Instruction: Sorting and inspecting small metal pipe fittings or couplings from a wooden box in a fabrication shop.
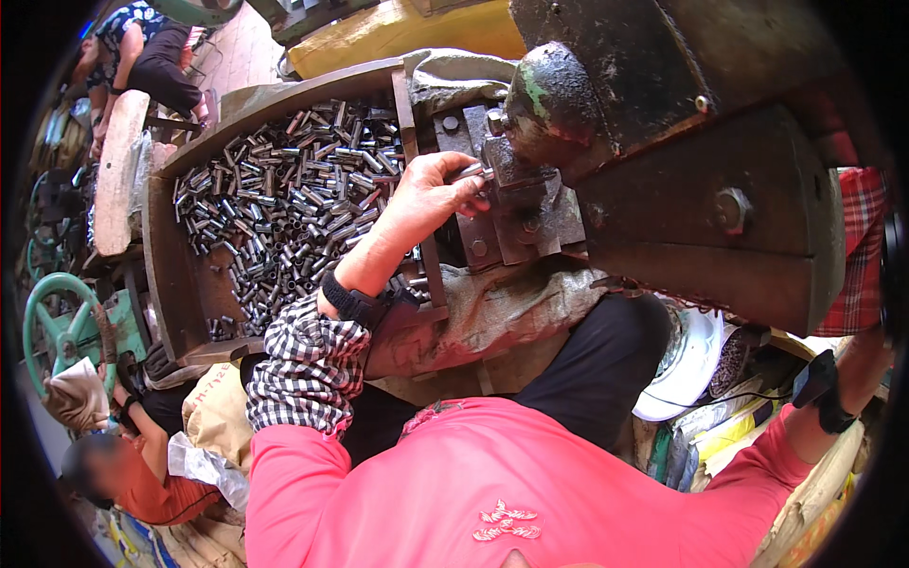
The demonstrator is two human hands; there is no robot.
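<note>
Left hand: thumb and fingers of the left hand [440, 194] pinched together on one small metal tube [469, 172]; grip clamped on it.
Tube position: in the fingertips, at the left side of the die block [530, 222], just to the near left of the rounded machine head [554, 99]. Cannot tell whether it touches the block.
Left arm: crosses from the near side past the tray; black wristband [352, 301], black-and-white checked sleeve [303, 364].
Right hand: hidden beyond the dark right rim, so grip state can't be told. Right forearm [857, 379] reaches out to the right, black strap [835, 417] at the wrist.
Tray: open, straight-walled tray [161, 256] left of the block; loose tube pile [303, 189] inside, tubes lying at all angles, bare patch at left near part.
Machine: heavy dark machine body [701, 208] at right, big hex bolt [732, 210] on its side; smaller bolts on the die plates.
Sacking: crumpled grey sacking [511, 308] on the near side of the block.
Right side: red plaid cloth [852, 256] beyond the machine.
Left side: co-worker in orange [170, 492] near a green handwheel [64, 329]; second person [170, 66] seated farther off.
</note>
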